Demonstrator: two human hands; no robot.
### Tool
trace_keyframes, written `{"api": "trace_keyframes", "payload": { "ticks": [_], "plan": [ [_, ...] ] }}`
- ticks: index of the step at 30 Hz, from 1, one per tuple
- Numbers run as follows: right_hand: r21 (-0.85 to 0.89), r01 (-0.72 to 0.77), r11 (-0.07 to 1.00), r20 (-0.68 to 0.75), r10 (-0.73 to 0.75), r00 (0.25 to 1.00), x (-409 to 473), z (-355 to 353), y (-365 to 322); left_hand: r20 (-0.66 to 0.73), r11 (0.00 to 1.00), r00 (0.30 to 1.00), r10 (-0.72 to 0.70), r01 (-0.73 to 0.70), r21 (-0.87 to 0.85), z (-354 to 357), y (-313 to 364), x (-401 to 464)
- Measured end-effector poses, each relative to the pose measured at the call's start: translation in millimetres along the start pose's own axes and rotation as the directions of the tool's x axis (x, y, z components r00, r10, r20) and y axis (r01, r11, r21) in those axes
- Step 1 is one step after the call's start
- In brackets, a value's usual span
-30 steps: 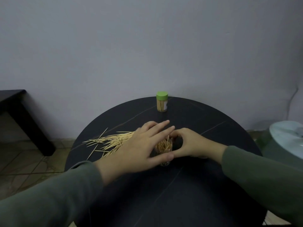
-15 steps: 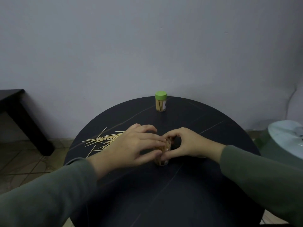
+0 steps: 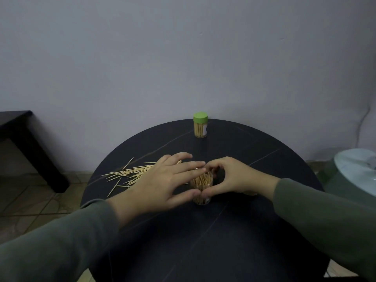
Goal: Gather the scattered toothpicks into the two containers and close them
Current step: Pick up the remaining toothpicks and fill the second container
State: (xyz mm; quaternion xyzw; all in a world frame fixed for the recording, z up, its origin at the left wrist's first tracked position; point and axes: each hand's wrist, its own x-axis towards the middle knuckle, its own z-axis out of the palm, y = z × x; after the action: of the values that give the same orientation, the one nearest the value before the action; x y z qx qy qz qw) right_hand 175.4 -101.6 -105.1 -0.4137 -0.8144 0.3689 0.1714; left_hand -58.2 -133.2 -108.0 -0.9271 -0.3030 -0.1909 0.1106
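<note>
An open clear toothpick container (image 3: 202, 187), packed with upright toothpicks, is seen standing near the middle of the round black bench (image 3: 203, 241). It is gripped by the right hand (image 3: 236, 177), whose thumb and forefinger are curled round its rim and wall from the right. The left hand (image 3: 162, 185) is held flat over the container's mouth from the left, its fingers straight and laid across the toothpick tips, with the thumb touching the container's near side beside the right thumb. A loose heap of scattered toothpicks (image 3: 130, 175) is spread on the bench to the left, partly hidden under the left hand. A second container (image 3: 200, 128), closed with a green lid (image 3: 200, 117) and filled with toothpicks, is placed upright at the far edge of the bench, well apart from the hands. Both forearms are covered by dark green sleeves (image 3: 325, 212). A small pale object is partly hidden behind the right wrist; what it is cannot be told.
</note>
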Motion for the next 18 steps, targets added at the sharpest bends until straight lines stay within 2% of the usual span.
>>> {"api": "trace_keyframes", "payload": {
  "ticks": [6,9,12,16,17,18],
  "plan": [
    [0.03,0.0,1.0,0.017,0.0,1.0,0,0,1,0.076,0.998,0.996,0.039,-0.043,0.048,2,5,4],
    [0.002,0.006,1.0,0.039,-0.006,0.999,1,-1,0,0.065,1.0,0.998,0.019,-0.019,0.005,1,4,3],
    [-0.112,0.019,0.994,0.048,-0.014,0.999,4,-6,-5,0.019,0.992,0.996,-0.09,0.091,-0.085,-5,-2,0],
    [-0.061,0.057,0.996,-0.022,-0.059,0.998,12,-13,-31,-0.013,0.945,0.946,-0.324,0.323,-0.059,-13,-19,-5],
    [-0.134,0.067,0.989,-0.069,-0.077,0.995,17,-12,-40,0.001,0.911,0.912,-0.411,0.411,-0.034,-15,-25,-8],
    [-0.289,0.079,0.954,-0.113,-0.116,0.987,21,-10,-50,0.023,0.868,0.868,-0.496,0.497,-0.007,-15,-35,-12]
  ]
}}
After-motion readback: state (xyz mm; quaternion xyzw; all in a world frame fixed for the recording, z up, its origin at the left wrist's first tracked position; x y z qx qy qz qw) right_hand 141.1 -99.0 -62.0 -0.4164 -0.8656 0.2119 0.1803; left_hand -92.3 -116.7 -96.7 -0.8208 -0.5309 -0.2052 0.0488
